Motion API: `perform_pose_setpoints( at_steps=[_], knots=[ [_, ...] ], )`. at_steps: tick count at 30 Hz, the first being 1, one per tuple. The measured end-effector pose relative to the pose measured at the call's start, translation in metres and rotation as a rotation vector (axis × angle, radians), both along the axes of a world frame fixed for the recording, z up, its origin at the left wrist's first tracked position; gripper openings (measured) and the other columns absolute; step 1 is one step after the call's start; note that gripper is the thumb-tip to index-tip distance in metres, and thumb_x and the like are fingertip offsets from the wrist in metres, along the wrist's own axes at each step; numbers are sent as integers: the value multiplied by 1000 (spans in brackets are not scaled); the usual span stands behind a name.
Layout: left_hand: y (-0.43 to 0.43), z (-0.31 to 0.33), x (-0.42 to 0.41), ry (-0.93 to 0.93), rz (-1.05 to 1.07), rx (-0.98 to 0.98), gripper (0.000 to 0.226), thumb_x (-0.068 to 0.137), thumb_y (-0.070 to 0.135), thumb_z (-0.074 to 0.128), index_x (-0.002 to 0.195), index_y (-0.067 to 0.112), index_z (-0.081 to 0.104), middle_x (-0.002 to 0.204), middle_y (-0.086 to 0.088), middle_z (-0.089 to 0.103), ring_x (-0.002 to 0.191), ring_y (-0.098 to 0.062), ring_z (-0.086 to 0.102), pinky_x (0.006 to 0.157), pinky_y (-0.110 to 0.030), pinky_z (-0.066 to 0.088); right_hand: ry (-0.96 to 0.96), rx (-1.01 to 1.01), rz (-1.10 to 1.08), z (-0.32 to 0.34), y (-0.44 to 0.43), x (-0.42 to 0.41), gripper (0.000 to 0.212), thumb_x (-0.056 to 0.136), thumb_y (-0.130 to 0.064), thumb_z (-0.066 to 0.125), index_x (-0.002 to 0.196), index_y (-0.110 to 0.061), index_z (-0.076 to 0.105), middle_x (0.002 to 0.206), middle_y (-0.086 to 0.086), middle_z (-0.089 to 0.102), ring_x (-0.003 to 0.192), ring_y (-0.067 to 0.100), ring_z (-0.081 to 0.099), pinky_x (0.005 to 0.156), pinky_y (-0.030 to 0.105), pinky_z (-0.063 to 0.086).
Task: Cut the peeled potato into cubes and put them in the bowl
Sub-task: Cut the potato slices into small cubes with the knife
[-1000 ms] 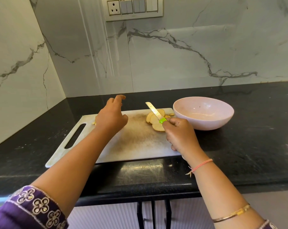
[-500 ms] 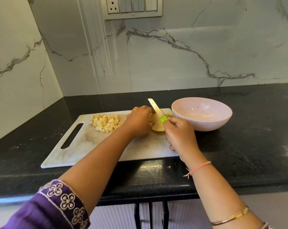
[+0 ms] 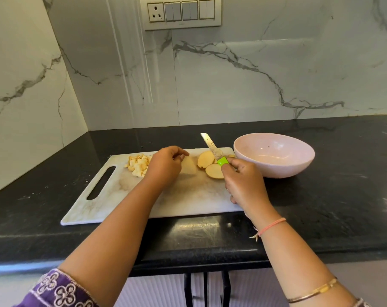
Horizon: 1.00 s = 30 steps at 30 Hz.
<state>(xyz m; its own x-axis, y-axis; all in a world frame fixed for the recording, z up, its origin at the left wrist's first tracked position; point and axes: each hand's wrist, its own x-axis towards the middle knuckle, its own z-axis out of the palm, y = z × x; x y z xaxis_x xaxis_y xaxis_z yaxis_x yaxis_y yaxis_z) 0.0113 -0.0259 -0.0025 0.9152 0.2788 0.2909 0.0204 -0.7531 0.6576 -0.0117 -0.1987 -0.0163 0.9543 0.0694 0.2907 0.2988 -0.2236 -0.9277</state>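
At the left of the frame the white cutting board (image 3: 95,209) lies on the black counter (image 3: 332,196), its handle slot toward the lower left. A heap of potato cubes (image 3: 138,165) sits on the board's far left part, just beside my left hand (image 3: 165,166). That hand arches over the middle of the board, fingers curled, pinching the top edge of a pale potato piece (image 3: 189,167) that is too blurred to make out well. Right of it two potato slices (image 3: 206,159) lie flat on the board, touching each other. My right hand (image 3: 243,182) grips the green-handled knife (image 3: 211,146), blade pointing up and away above the slices. At the right the pink bowl (image 3: 274,167) stands touching the board's far corner, its inside showing bare pink with a dark speck.
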Motion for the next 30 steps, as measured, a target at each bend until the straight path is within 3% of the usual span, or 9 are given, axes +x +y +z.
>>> perform_pose_setpoints(
  at_steps=[2,5,10,13,17,21,26,28,30],
  knots=[
    [3,-1,-3,35,0,73,28,98,12,47,117,19,66,117,-1,63,90,-11,56,71,-17,40,-18,-47,9,1,2,1,21,91,-16,48,88,-2,64,48,-5,35,48,14,31,49,31,25],
    [6,-2,-8,31,39,116,33,99,10,46,128,16,59,127,-5,61,111,-20,58,84,-21,40,-76,-234,24,2,6,-4,23,90,-18,48,80,-2,62,52,0,37,49,14,33,50,28,25],
    [2,-2,-16,72,-40,171,39,93,16,52,132,20,56,129,-3,60,114,-18,57,86,-20,39,-118,-599,-13,10,11,-15,27,92,-28,44,84,-11,63,57,0,47,55,18,43,48,27,27],
    [2,-1,-18,147,-80,219,49,87,18,56,136,20,52,134,-2,56,119,-18,53,95,-24,41,-144,-751,-40,20,16,-23,27,93,-30,42,71,-17,51,60,-2,45,57,16,42,47,26,25],
    [2,-2,-19,143,-88,216,54,86,17,58,138,19,46,131,-1,57,115,-17,54,91,-23,42,-181,-866,-57,25,22,-31,29,93,-28,42,66,-19,42,63,-3,41,65,19,45,52,26,29],
    [3,-1,-17,144,-75,177,56,88,16,60,140,19,39,129,-1,58,112,-17,56,87,-22,44,-194,-934,-58,30,32,-33,21,95,-31,42,79,-18,48,76,0,48,75,22,47,60,27,31],
    [2,-2,-14,149,-47,264,40,93,18,57,132,15,50,123,-3,61,107,-17,57,87,-24,43,-262,-1055,-43,38,41,-38,19,94,-24,45,104,-14,58,103,9,59,100,29,57,69,32,39],
    [-2,-2,-11,182,-35,331,32,95,17,52,127,16,57,115,-4,64,91,-16,55,79,-23,42,-286,-1075,-30,42,44,-40,18,95,-21,44,106,-14,57,99,10,57,97,29,57,73,34,44],
    [-4,-5,-8,236,-29,378,29,95,14,51,121,16,63,107,-6,65,82,-17,51,75,-24,42,-289,-1086,-21,45,46,-41,12,95,-20,44,97,-15,55,86,6,50,81,24,53,66,30,41]
  ],
)
